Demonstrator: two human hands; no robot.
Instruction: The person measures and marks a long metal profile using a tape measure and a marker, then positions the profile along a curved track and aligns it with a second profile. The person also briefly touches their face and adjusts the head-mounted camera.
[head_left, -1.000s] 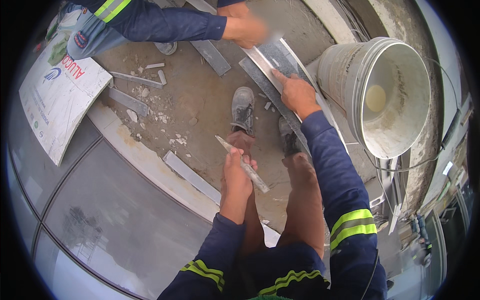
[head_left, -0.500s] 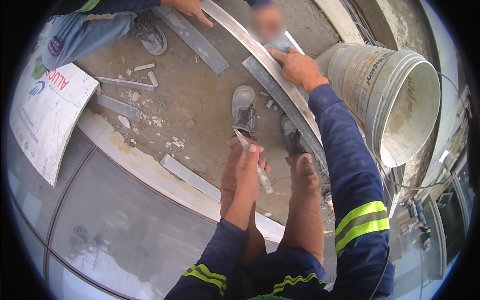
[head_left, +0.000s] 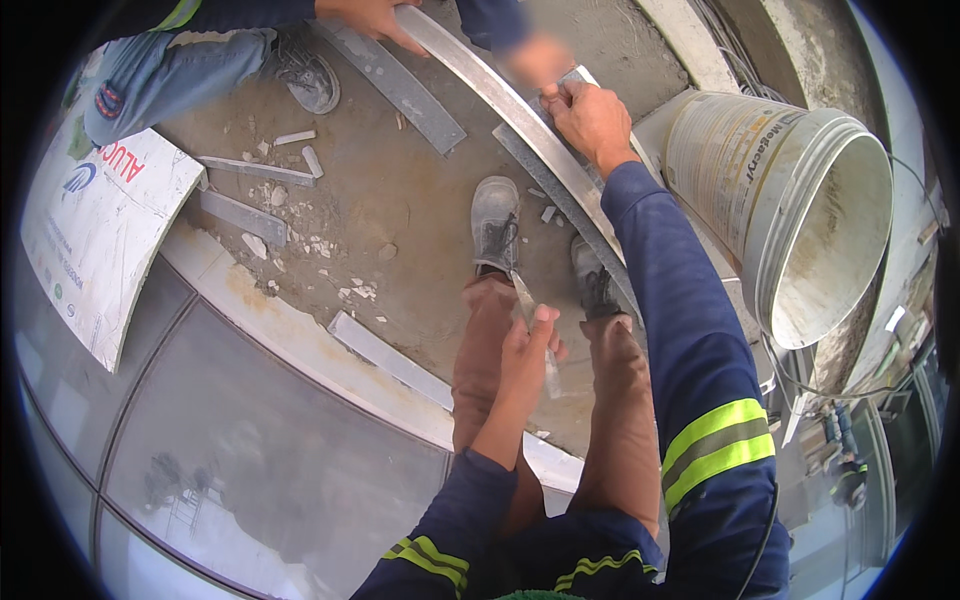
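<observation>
My left hand (head_left: 525,360) is closed round a long, pointed, light-grey sliver (head_left: 553,375), stone-like, which sticks out above and below the fingers. My right hand (head_left: 592,118) reaches far forward, fingers bent together at the edge of a long pale stone strip (head_left: 500,88). What lies between those fingertips is hidden. A co-worker's hand (head_left: 375,18) holds the strip's far left end. Another hand (head_left: 540,62), blurred, is right beside my fingertips. A darker grey strip (head_left: 550,180) lies alongside, under the pale one.
A large white bucket (head_left: 765,215) lies tipped on the right, its mouth toward me. Flat strips (head_left: 395,85) and broken chips (head_left: 320,245) litter the dusty floor. At left a white printed panel (head_left: 110,235) leans near dark glass panes (head_left: 270,430).
My right hand has gone from a pointing finger on the strip to bent fingers, slightly farther away. My left hand and its sliver have shifted right and a little nearer.
</observation>
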